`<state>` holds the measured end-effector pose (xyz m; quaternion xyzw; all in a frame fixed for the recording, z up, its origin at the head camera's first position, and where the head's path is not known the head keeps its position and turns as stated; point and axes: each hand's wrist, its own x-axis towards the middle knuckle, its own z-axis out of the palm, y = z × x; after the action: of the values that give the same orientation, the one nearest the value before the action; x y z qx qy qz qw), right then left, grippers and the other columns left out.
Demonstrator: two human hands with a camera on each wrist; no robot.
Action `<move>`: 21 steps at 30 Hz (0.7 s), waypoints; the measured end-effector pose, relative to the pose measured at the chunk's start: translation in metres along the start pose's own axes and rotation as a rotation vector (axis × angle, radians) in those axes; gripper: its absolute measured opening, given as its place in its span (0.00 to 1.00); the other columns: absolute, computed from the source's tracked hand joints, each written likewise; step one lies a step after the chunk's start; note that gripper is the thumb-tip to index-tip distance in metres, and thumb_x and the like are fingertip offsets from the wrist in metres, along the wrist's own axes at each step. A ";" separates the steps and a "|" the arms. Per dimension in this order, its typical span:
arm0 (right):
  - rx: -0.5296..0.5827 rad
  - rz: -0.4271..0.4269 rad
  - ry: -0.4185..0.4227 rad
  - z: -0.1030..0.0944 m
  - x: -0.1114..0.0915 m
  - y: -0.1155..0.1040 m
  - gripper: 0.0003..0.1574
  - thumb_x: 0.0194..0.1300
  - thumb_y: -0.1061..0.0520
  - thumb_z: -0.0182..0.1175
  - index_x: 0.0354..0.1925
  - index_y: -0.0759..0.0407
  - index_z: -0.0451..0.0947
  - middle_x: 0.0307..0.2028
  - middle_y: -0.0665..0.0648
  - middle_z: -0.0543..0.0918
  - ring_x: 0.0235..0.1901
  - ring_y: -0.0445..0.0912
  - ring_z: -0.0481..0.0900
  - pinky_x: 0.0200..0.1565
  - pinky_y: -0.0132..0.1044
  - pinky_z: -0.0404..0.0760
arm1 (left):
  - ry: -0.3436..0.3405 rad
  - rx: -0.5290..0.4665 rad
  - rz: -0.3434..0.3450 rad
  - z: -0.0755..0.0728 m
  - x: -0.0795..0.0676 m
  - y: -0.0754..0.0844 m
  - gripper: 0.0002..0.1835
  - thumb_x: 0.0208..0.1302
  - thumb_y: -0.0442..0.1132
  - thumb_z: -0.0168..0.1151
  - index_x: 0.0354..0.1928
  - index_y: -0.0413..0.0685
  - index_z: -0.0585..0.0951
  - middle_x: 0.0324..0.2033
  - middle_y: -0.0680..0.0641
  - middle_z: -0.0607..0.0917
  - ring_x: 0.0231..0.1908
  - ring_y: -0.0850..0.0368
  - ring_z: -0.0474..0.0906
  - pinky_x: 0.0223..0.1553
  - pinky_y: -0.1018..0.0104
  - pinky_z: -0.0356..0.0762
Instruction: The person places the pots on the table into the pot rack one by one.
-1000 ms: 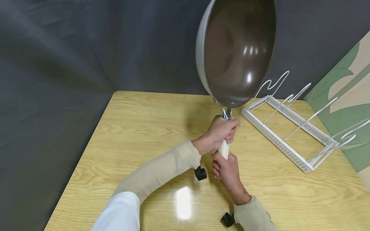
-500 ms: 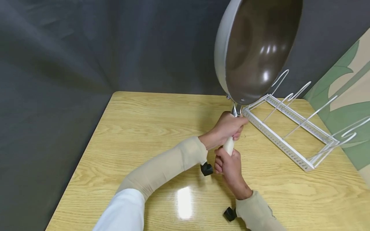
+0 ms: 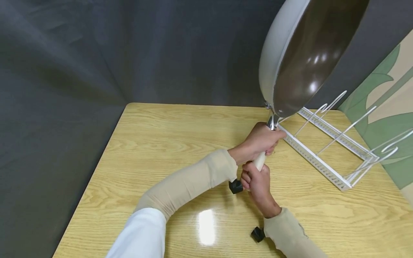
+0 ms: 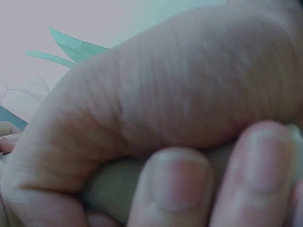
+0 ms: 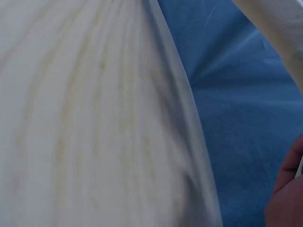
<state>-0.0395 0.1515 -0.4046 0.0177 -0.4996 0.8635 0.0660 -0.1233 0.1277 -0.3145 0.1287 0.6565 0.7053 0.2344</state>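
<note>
A deep wok [image 3: 309, 68] with a dark brown inside and pale outside is held up off the table, its bowl tilted on its side and cut off by the top of the head view. My left hand [image 3: 259, 139] grips its cream handle [image 3: 259, 162] near the metal neck; the left wrist view shows fingers curled round the handle [image 4: 116, 182]. Lower down, my right hand [image 3: 258, 182] holds the handle's end. In the right wrist view only part of the right hand [image 5: 286, 203] shows at the edge.
A white wire rack [image 3: 314, 157] with upright loops stands at the right of the wooden table [image 3: 167, 136], its far left corner hidden behind the wok. A dark curtain [image 3: 193, 53] hangs behind, and a leaf-patterned cloth [image 3: 393, 143] is at the right.
Both hands have carried the wok to the right, over the rack's left end. It has turned and leaned rightward, showing more of its pale outside.
</note>
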 end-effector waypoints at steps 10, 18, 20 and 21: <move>0.052 -0.061 -0.088 -0.009 0.009 0.001 0.21 0.51 0.74 0.39 0.11 0.55 0.55 0.05 0.46 0.58 0.05 0.39 0.51 0.07 0.32 0.43 | 0.037 0.125 0.018 0.009 0.005 0.002 0.17 0.54 0.35 0.59 0.13 0.49 0.64 0.08 0.49 0.63 0.08 0.56 0.58 0.09 0.67 0.55; 0.153 -0.078 -0.181 -0.014 0.011 -0.001 0.20 0.53 0.76 0.35 0.14 0.56 0.56 0.07 0.50 0.54 0.06 0.40 0.46 0.07 0.30 0.45 | 0.029 0.181 0.037 0.015 0.006 0.005 0.15 0.56 0.37 0.60 0.15 0.47 0.69 0.07 0.48 0.64 0.07 0.57 0.58 0.08 0.67 0.56; 0.157 -0.080 -0.193 -0.016 0.011 -0.002 0.19 0.53 0.75 0.34 0.15 0.56 0.56 0.07 0.49 0.55 0.06 0.40 0.46 0.06 0.29 0.46 | 0.027 0.159 0.024 0.017 0.005 0.005 0.16 0.56 0.36 0.61 0.15 0.48 0.68 0.07 0.49 0.63 0.07 0.57 0.57 0.08 0.67 0.54; 0.158 -0.081 -0.199 -0.017 0.011 -0.002 0.19 0.53 0.75 0.33 0.15 0.56 0.56 0.07 0.49 0.55 0.06 0.41 0.45 0.07 0.29 0.46 | 0.024 0.163 0.019 0.018 0.005 0.005 0.16 0.56 0.36 0.61 0.15 0.48 0.67 0.07 0.49 0.63 0.07 0.57 0.57 0.08 0.67 0.54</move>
<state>-0.0495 0.1677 -0.4102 0.1283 -0.4329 0.8909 0.0493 -0.1199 0.1453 -0.3079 0.1451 0.7131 0.6534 0.2088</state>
